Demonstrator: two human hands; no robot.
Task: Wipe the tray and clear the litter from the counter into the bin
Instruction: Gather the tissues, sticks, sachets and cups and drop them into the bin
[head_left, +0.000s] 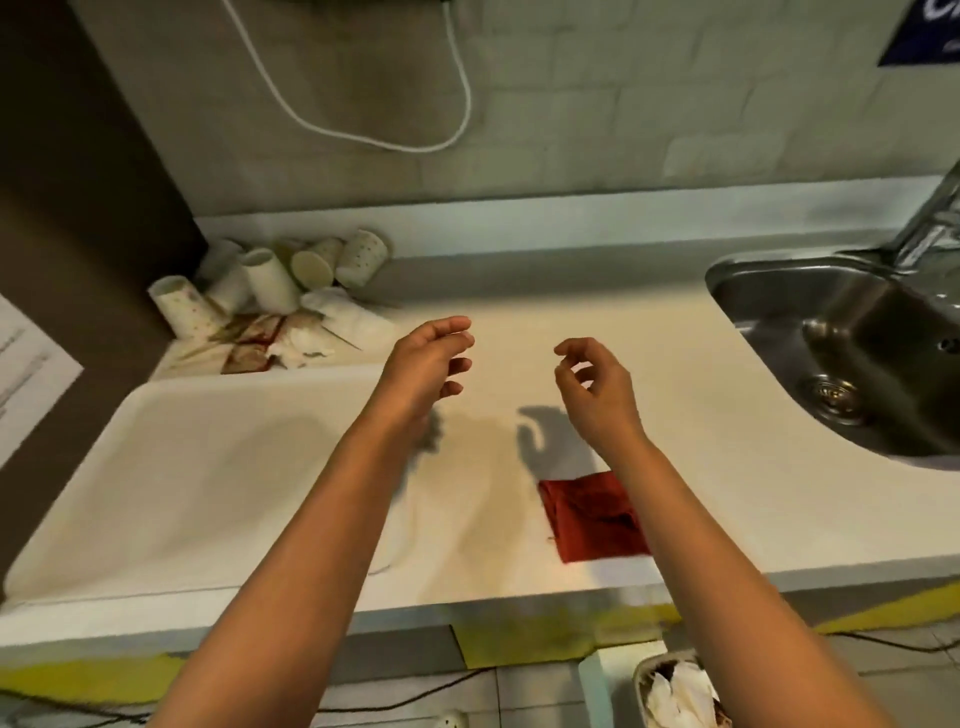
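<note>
Fingers first: both hands are empty. The left hand (434, 364) has its fingers (457, 345) loosely curled and slightly apart, gripping nothing, and the right hand (597, 384) is the same, fingers (571, 371) bent in a relaxed hook with gaps between them. Both hover over bare worktop (675, 364), palms roughly facing each other, so my read is they're between moves and nothing has been picked yet.

The red cloth (592, 514) lies flat near the front edge, just beside the right forearm and partly hidden under it. That looks like the wiping rag, parked within easy reach of the right hand.

The tray (182, 467) sits on the left of the worktop, pale and nearly the same colour as the surface, with nothing I can make out on it. The left forearm crosses its right corner.

The litter (270, 296) is piled in the back left corner behind the tray: tipped paper cups, crumpled napkins, some sticks and wrappers. To reach it you go over the tray.

The bin (675, 691) is down on the floor, bottom right, with white paper already in it. The sink (841, 322) and tap take up the right side, well apart from the pile.
</note>
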